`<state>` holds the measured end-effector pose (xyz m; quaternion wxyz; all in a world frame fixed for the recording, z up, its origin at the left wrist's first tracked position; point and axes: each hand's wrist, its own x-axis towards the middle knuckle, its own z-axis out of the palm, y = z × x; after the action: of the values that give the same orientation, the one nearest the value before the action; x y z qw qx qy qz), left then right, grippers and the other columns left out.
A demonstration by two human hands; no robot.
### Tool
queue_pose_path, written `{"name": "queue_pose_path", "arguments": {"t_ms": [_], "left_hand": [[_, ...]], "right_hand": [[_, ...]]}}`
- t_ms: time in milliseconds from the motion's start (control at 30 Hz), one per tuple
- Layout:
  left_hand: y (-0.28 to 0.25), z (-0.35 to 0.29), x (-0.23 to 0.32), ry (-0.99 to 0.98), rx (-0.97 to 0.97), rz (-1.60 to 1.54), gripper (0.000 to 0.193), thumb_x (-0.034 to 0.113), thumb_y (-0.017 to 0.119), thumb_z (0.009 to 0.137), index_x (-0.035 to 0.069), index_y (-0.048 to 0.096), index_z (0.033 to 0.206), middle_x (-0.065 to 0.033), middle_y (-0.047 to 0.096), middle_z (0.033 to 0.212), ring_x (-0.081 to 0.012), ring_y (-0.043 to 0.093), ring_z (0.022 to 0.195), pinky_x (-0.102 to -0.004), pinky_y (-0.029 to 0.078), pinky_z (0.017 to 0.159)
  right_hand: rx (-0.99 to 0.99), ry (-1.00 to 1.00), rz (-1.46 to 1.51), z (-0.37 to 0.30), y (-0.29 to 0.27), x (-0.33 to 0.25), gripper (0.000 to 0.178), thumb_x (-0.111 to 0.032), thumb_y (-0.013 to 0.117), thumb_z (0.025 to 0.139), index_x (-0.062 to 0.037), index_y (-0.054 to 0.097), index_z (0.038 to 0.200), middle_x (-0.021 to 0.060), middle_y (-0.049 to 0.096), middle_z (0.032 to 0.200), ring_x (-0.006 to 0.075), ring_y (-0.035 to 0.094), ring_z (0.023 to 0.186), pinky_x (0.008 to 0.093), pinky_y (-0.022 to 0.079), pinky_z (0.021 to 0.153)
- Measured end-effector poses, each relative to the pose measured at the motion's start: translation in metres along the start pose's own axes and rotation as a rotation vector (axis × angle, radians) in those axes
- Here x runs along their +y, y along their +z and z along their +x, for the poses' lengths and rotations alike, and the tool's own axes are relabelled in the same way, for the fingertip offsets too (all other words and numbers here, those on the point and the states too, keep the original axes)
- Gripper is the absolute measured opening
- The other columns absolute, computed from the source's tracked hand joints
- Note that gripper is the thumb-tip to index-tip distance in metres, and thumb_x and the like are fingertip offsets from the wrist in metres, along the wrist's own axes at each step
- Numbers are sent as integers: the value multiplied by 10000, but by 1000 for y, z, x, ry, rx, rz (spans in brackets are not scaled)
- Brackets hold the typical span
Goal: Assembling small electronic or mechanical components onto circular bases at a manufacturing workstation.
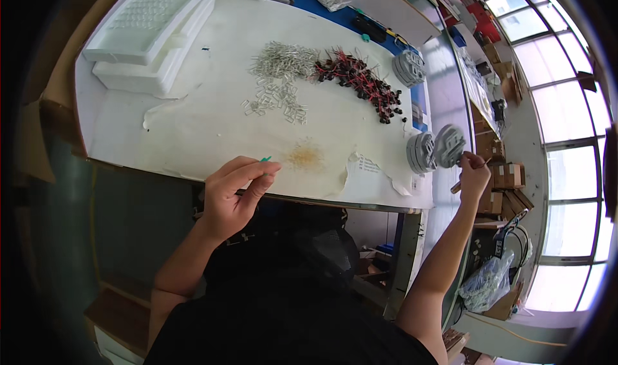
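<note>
While your left hand is pinching a small green piece above the table, your right hand is gripping a round grey part by its rim beside a grey stack, apparently leaving its face uncovered.

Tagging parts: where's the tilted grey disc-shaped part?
Head view, right side: the tilted grey disc-shaped part is at the right hand, just right of the nearer grey stack.

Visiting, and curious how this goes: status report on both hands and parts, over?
Left fingers pinching small green piece. Right fingers at blurred grey round part, grip unclear. Grey stack close beside it.
</note>
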<state>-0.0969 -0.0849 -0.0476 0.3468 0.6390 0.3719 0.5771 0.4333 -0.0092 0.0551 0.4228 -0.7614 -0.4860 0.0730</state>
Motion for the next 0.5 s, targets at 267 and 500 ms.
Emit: {"name": "queue_pose_path", "arguments": {"t_ms": [267, 500], "left_hand": [[29, 31, 24, 103, -94, 243, 760, 358, 913, 813, 14, 602, 1416, -166, 647, 1272, -330, 632, 1185, -423, 535, 994], [30, 33, -3, 54, -244, 641, 898, 308, 934, 725, 55, 530, 1486, -165, 581, 1335, -365, 542, 1292, -458, 491, 1081]], "right_hand": [[-535, -242, -63, -124, 104, -128, 126, -53, 752, 926, 28, 749, 1022, 73, 761, 821, 121, 719, 769, 276, 562, 707], [-800, -419, -57, -125, 206, -166, 164, -124, 750, 923, 9, 755, 1019, 137, 756, 817, 177, 728, 709, 307, 550, 680]]}}
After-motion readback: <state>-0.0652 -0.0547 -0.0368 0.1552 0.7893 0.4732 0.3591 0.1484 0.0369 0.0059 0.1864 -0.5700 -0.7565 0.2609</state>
